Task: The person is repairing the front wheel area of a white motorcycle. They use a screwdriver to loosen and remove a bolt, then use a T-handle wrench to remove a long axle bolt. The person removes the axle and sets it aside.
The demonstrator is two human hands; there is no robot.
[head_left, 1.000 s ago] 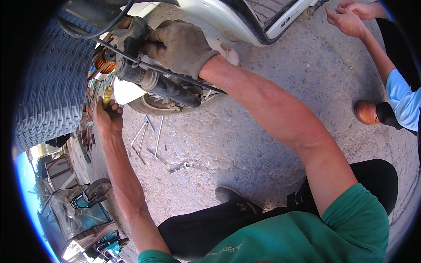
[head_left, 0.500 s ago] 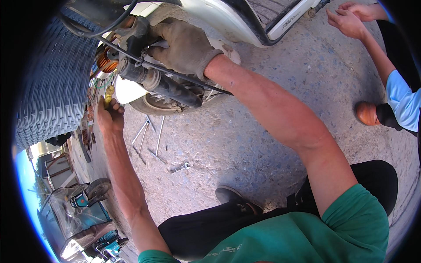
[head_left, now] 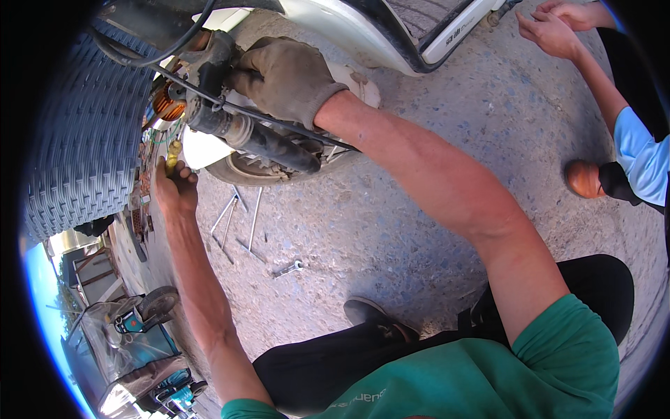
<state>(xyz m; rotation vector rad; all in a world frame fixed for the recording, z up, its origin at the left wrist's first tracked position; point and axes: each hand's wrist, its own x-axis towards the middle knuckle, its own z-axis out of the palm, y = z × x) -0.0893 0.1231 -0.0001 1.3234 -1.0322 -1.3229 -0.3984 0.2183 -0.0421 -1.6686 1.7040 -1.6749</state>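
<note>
My bare left hand [head_left: 176, 181] is closed round a yellow handle [head_left: 173, 153], perhaps a screwdriver's, held upright left of the scooter's front wheel assembly. My right hand [head_left: 279, 78], in a grey-brown work glove, has its fingers curled at the top of the black fork [head_left: 211, 73]; what they grip is hidden. A black cable runs diagonally in front of the fork, under my right wrist. A shock tube [head_left: 283, 146] slopes down to the right over the wheel [head_left: 227, 167], beside a white mudguard [head_left: 204, 145].
T-handled wrenches [head_left: 252, 227] and a spanner [head_left: 286, 269] lie on the concrete. White scooter bodywork [head_left: 356, 31] is above. Another person's hands [head_left: 555, 31] and brown shoe [head_left: 585, 180] are at right. A grey woven panel [head_left: 84, 126] and a parked vehicle [head_left: 118, 349] are at left.
My gloved right hand shifted slightly right, showing a silver piece at its fingers half a second ago, then moved back left; that piece is now hidden. My left hand barely moved.
</note>
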